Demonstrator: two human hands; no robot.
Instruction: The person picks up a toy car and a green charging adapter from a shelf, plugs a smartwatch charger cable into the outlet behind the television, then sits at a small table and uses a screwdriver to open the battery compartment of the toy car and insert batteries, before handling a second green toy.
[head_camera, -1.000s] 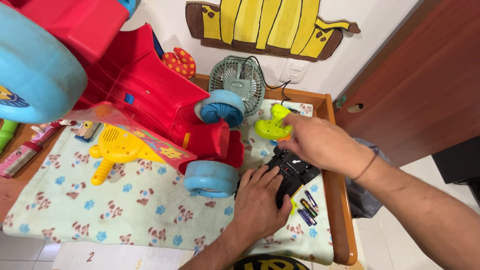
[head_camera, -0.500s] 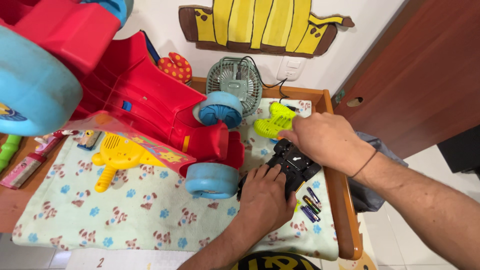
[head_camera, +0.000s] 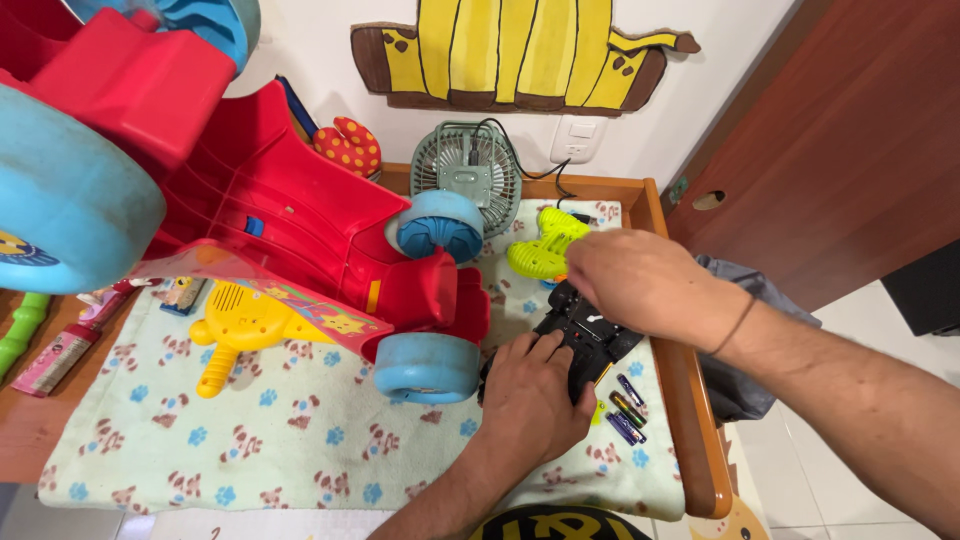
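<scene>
A black toy remote control (head_camera: 586, 336) lies on the patterned blanket (head_camera: 290, 440) near the right side of the wooden table. My left hand (head_camera: 535, 395) presses down on its near end, fingers curled over it. My right hand (head_camera: 640, 282) covers its far end from above, fingertips on the black casing. Several small batteries (head_camera: 627, 408) lie loose on the blanket just right of my left hand. A lime-green toy controller (head_camera: 543, 246) sits just beyond my right hand.
A big red ride-on toy (head_camera: 280, 220) with blue wheels lies tipped over across the table's left and middle. A small green desk fan (head_camera: 470, 172) stands at the back. A yellow toy phone (head_camera: 232, 325) lies under the red toy. The raised wooden table rim (head_camera: 685, 400) runs along the right.
The view has come closer and shifted slightly. Both hands stay on the black remote, with my right hand shifting a little over its far end.
</scene>
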